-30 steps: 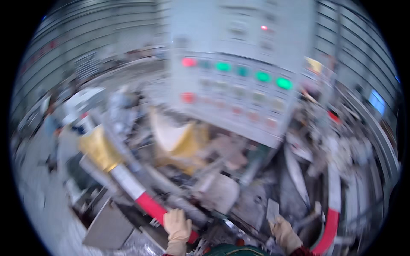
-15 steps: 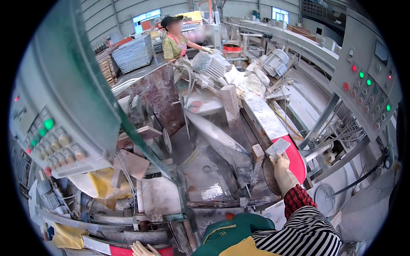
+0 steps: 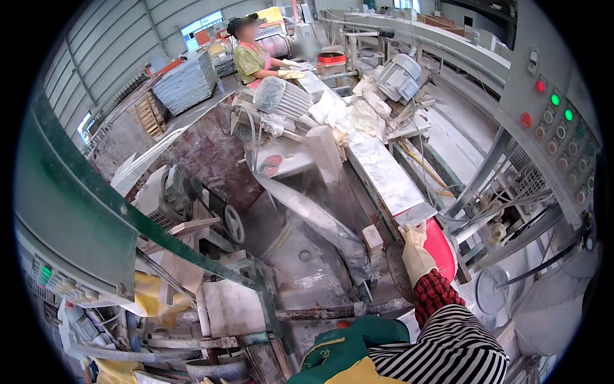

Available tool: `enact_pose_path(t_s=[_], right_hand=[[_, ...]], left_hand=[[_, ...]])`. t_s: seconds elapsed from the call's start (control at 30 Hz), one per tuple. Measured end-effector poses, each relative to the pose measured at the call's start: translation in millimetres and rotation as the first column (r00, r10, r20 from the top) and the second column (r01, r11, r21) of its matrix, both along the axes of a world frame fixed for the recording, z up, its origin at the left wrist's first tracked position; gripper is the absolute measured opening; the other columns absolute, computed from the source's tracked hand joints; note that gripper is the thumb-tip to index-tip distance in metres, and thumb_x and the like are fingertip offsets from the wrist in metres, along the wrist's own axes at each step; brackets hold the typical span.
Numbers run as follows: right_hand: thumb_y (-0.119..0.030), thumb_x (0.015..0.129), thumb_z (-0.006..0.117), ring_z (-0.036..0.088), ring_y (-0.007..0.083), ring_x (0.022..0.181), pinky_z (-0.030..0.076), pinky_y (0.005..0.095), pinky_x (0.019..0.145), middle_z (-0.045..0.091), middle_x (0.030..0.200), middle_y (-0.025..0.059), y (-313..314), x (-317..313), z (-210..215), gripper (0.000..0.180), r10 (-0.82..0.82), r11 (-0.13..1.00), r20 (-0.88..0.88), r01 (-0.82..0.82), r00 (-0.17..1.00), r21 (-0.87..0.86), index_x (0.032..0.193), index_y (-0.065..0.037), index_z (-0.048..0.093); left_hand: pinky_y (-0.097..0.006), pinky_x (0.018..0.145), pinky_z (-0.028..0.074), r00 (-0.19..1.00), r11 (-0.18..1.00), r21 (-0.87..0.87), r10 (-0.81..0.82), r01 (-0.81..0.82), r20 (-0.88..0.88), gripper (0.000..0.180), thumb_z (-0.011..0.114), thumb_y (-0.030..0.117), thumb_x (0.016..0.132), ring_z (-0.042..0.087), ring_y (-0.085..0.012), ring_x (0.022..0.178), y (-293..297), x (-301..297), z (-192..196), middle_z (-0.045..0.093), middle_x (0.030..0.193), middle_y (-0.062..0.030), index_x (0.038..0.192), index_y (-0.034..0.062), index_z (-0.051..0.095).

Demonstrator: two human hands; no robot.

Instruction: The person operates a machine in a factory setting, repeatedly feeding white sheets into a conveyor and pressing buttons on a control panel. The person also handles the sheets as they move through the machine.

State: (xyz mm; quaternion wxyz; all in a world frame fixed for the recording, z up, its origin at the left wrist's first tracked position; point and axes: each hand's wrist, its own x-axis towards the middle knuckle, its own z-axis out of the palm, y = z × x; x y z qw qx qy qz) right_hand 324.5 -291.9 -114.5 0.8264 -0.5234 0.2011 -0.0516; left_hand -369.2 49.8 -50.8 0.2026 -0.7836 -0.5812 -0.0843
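Note:
My right hand (image 3: 417, 253), in a pale rubber glove, is at the near end of a narrow conveyor. Its outstretched fingers touch the near edge of a grey-white stone tile (image 3: 414, 214). That tile lies flat against a row of white stone pieces (image 3: 384, 168) running away along the conveyor. Bare red belt (image 3: 439, 251) shows beside and under the hand. Only a sliver of my gloved left hand (image 3: 206, 381) shows at the lower edge, so its fingers and anything in them are hidden.
A small stone block (image 3: 371, 238) stands left of the conveyor. Control panels flank me, the right one (image 3: 556, 128) with lit buttons. Motors (image 3: 398, 78) sit over the line. A co-worker (image 3: 252, 57) in gloves stands at its far end. A belt wheel (image 3: 234, 224) is exposed at left.
The tile my right hand held above the red belt now lies at the end of the stone row. My left hand has nearly left the view. The view has shifted; the co-worker's hands are on the line.

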Motion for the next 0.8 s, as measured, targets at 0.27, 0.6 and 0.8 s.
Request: enact_pose_path(t_s=[0.27,0.6,0.8], right_hand=[[-0.015,0.1,0.058,0.069,0.0346,0.092,0.06,0.0408,0.073,0.067,0.114,0.0174,-68,-3,45,0.045,0.219,0.906,-0.213,-0.28,0.952,-0.317,0.142,-0.005,0.046],[-0.009,0.101,0.056,0.055,0.0356,0.126,0.052,0.0443,0.101,0.046,0.149,0.0202,-38,8,-9,0.058,0.086,0.961,0.044,-0.094,0.995,0.259,0.154,-0.004,0.032],[-0.007,0.097,0.064,0.062,0.0157,0.07,0.049,0.0263,0.055,0.069,0.104,0.0169,76,-20,-53,0.044,0.472,0.875,0.345,-0.479,0.811,-0.071,0.139,-0.004,0.051]], left_hand=[[-0.057,0.1,0.046,1.0,0.998,0.064,-0.006,0.004,0.024,0.059,0.057,0.05,0.096,0.052,-0.0412,0.128,20,-24,-38,0.062,0.13,-0.0231,0.13,0.0021,0.062],[-0.057,0.111,0.036,0.952,0.997,0.067,-0.05,0.032,0.303,0.056,0.065,0.029,0.091,0.049,-0.0457,0.13,27,-42,-20,0.055,0.138,-0.0269,0.137,-0.0011,0.054],[-0.059,0.117,0.025,0.943,0.995,-0.055,0.098,-0.085,0.318,0.061,0.065,0.027,0.09,0.042,-0.0454,0.137,43,-35,-34,0.05,0.144,-0.0266,0.142,0.0007,0.048]])
